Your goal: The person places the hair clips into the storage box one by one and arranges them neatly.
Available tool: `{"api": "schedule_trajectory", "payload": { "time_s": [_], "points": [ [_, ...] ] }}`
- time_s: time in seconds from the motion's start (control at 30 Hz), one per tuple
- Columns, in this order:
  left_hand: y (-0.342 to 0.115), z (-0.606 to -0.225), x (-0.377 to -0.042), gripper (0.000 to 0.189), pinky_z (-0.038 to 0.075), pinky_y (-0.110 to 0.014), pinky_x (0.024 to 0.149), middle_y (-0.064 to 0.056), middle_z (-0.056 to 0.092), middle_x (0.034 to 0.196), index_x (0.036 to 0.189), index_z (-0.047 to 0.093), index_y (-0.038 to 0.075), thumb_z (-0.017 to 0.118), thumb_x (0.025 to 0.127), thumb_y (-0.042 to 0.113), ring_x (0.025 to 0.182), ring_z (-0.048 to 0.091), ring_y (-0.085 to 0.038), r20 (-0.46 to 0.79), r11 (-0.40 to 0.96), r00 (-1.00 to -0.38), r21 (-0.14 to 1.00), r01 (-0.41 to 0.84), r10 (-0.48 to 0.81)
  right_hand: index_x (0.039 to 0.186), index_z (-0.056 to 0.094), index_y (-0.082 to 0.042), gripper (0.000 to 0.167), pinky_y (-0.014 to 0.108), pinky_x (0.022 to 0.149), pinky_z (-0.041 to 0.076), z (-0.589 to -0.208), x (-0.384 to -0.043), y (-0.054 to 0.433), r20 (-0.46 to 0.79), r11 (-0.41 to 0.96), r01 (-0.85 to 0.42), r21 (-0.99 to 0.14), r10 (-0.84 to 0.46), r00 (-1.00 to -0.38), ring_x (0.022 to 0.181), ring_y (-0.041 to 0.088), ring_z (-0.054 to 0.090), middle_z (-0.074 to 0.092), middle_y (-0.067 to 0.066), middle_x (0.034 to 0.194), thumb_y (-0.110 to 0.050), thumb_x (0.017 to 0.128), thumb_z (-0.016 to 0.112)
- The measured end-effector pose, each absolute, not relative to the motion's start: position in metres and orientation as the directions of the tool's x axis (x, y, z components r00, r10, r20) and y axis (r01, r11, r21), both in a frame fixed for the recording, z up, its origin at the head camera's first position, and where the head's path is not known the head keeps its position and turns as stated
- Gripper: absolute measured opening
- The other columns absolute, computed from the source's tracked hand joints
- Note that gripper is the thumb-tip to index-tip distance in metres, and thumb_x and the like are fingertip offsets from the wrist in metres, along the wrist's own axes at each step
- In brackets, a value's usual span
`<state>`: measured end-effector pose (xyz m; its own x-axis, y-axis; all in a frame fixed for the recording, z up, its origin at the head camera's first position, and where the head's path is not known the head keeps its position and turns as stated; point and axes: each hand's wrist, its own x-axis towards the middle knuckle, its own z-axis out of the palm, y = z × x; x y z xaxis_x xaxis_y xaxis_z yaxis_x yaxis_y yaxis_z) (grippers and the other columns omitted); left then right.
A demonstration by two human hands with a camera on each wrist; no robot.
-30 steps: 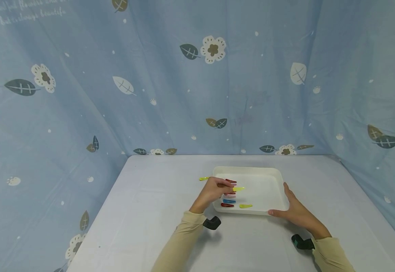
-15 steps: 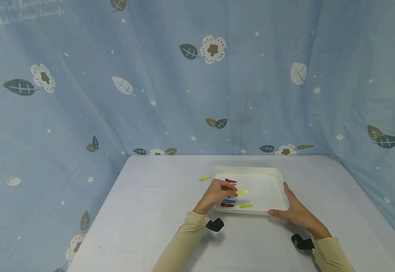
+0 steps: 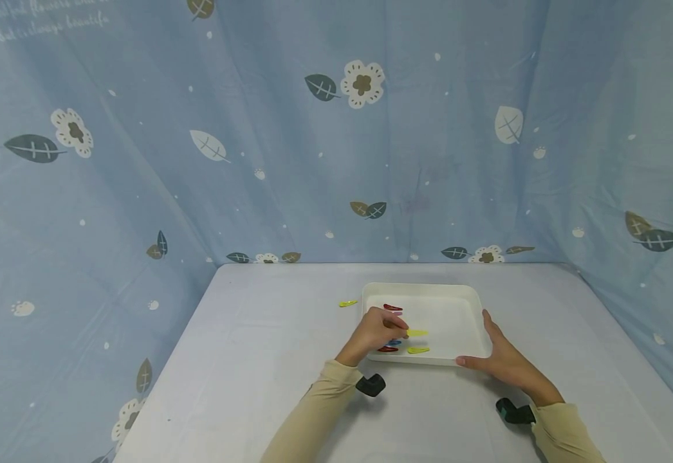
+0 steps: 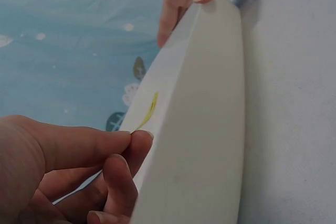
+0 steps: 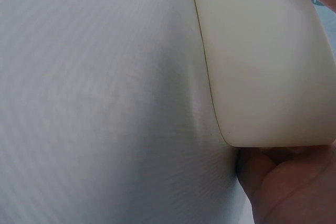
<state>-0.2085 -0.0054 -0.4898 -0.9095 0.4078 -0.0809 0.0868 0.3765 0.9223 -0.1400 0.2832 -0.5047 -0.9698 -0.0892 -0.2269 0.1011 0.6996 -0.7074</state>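
My left hand (image 3: 374, 335) is over the left half of a white tray (image 3: 452, 325), pinching a yellow snap hair clip (image 3: 419, 333) between thumb and fingertips. The clip (image 4: 151, 109) points away from the fingertips in the left wrist view. Inside the tray, a red clip (image 3: 392, 307) and a pink clip (image 3: 397, 314) lie beyond the hand. A blue clip (image 3: 394, 343), another red clip (image 3: 388, 349) and a yellow clip (image 3: 418, 350) are near the front; the hand partly covers this column. My right hand (image 3: 507, 361) grips the tray's front right corner, thumb on the front rim.
One more yellow clip (image 3: 348, 303) lies on the white table (image 3: 244, 360), just left of the tray. A blue patterned curtain (image 3: 290, 161) hangs behind the table and along its sides.
The left hand has moved a little to the right and toward the front of the tray, carrying the yellow hair clip. The right hand and the tray have stayed put.
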Motion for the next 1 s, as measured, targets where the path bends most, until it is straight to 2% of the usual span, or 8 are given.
{"api": "schedule_trajectory", "payload": {
  "time_s": [0.13, 0.3, 0.4, 1.0],
  "points": [
    [-0.0045, -0.4897, -0.2073, 0.007, 0.054, -0.019, 0.065, -0.008, 0.080, 0.089, 0.093, 0.082, 0.003, 0.078, 0.090, 0.008, 0.078, 0.075, -0.018, -0.092, 0.408, -0.908, 0.909, 0.091, 0.408, 0.162, -0.018, 0.000, 0.138, 0.080, 0.113, 0.019, -0.5054, -0.1405, 0.2832, -0.228, 0.704, 0.102, -0.702, -0.087, -0.970, 0.150, 0.066, 0.007, -0.003, 0.040, 0.166, -0.048, 0.081, 0.084],
    [-0.0033, -0.4926, -0.2075, 0.006, 0.053, -0.019, 0.065, -0.006, 0.081, 0.088, 0.092, 0.082, 0.004, 0.080, 0.088, 0.007, 0.073, 0.070, -0.005, -0.085, 0.437, -0.907, 0.892, 0.115, 0.413, 0.161, -0.018, 0.000, 0.138, 0.080, 0.114, 0.018, -0.5053, -0.1408, 0.2836, -0.230, 0.704, 0.100, -0.703, -0.092, -0.969, 0.150, 0.065, 0.006, -0.004, 0.040, 0.166, -0.048, 0.081, 0.084],
    [-0.0025, -0.4942, -0.2077, 0.006, 0.053, -0.018, 0.064, -0.005, 0.081, 0.088, 0.092, 0.082, 0.004, 0.080, 0.087, 0.006, 0.072, 0.067, -0.002, -0.078, 0.444, -0.904, 0.887, 0.130, 0.421, 0.161, -0.018, 0.000, 0.138, 0.080, 0.114, 0.018, -0.5051, -0.1410, 0.2835, -0.230, 0.704, 0.100, -0.704, -0.092, -0.969, 0.151, 0.065, 0.006, -0.004, 0.040, 0.166, -0.047, 0.081, 0.084],
    [0.0045, -0.4963, -0.2034, 0.005, 0.053, -0.017, 0.057, -0.007, 0.080, 0.086, 0.091, 0.082, 0.002, 0.078, 0.087, 0.002, 0.063, 0.065, -0.003, -0.053, 0.508, -0.903, 0.840, 0.190, 0.426, 0.160, -0.019, 0.002, 0.138, 0.080, 0.114, 0.018, -0.5038, -0.1399, 0.2841, -0.224, 0.694, 0.092, -0.714, -0.101, -0.969, 0.150, 0.066, 0.007, -0.004, 0.041, 0.166, -0.044, 0.082, 0.084]
  ]
}}
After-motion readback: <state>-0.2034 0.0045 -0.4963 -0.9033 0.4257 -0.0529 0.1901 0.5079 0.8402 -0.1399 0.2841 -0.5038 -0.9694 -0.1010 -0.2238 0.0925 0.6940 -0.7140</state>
